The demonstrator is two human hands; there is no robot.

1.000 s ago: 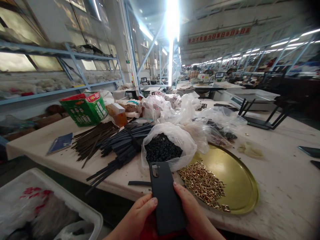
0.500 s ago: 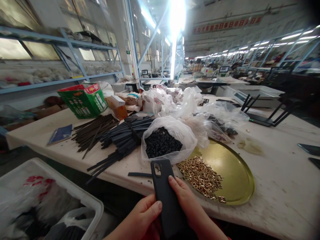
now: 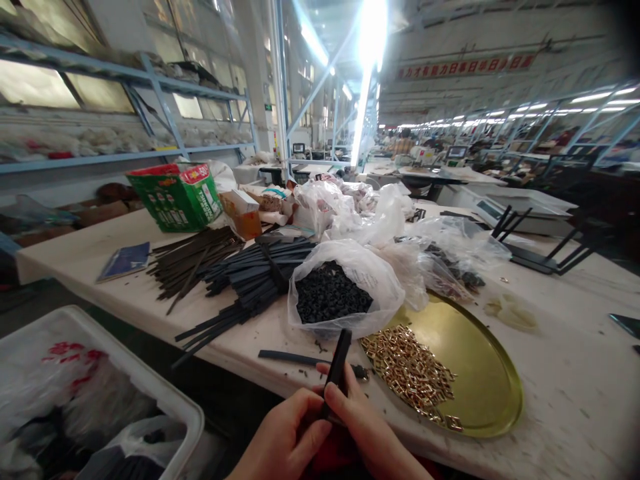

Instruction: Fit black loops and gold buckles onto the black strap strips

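A black smartphone (image 3: 342, 350) is turned edge-on between my hands, above the table's front edge. My left hand (image 3: 295, 423) grips its lower end from the left, thumb along the side. My right hand (image 3: 353, 407) wraps it from the right, its thumb on the near edge and fingers behind. Just beyond the phone lies a dark strap (image 3: 295, 358) with a small metal piece at its right end. A clear plastic bag (image 3: 385, 293) full of small black loops (image 3: 330, 293) stands open behind. To the right, gold metal buckles (image 3: 415, 373) are heaped on a round gold tray (image 3: 493, 373).
Bundles of black strips (image 3: 250, 273) and brown strips (image 3: 193, 260) lie left, near a blue booklet (image 3: 124, 260) and a green carton (image 3: 175, 200). A white bin (image 3: 187, 413) stands at lower left. A black router (image 3: 533, 259) sits at right.
The phone has turned from showing its back to standing edge-on, still in both hands. The strap's right end now shows. The camera view has shifted slightly, moving the scene rightward.
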